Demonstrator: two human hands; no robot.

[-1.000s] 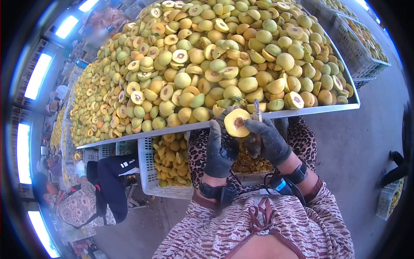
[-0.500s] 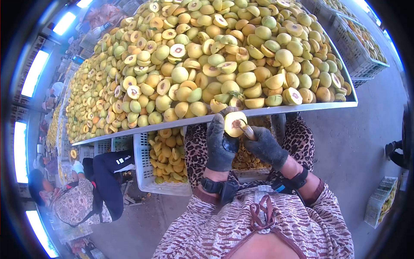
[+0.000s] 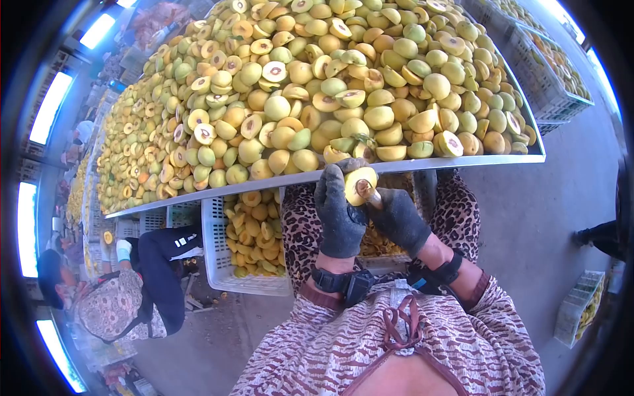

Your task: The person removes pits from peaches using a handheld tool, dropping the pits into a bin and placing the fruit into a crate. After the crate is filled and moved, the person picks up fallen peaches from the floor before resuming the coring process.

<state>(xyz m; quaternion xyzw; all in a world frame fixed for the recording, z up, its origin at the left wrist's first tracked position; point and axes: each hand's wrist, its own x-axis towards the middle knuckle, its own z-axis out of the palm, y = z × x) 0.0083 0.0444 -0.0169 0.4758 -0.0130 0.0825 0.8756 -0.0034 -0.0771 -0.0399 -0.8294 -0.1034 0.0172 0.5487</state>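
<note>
My left hand, in a dark grey work glove, holds a halved yellow peach with its cut face turned up, just below the table edge. My gloved right hand is closed around a small pitting tool with a light-coloured handle. The tool's tip is at the brown pit cavity in the middle of the half; its exact shape is hidden there. Right beyond my hands, halved peaches lie heaped on a metal-edged table, some showing brown centres.
Left of my legs stands a white crate of peach halves. Brown scraps lie between my knees. A seated co-worker is at the left. Stacked crates stand at the right back, and another crate is on the floor at right.
The peach half has tilted slightly in my left hand, and my right hand has shifted a little up and left with the tool. The co-worker's gloved hand has moved slightly.
</note>
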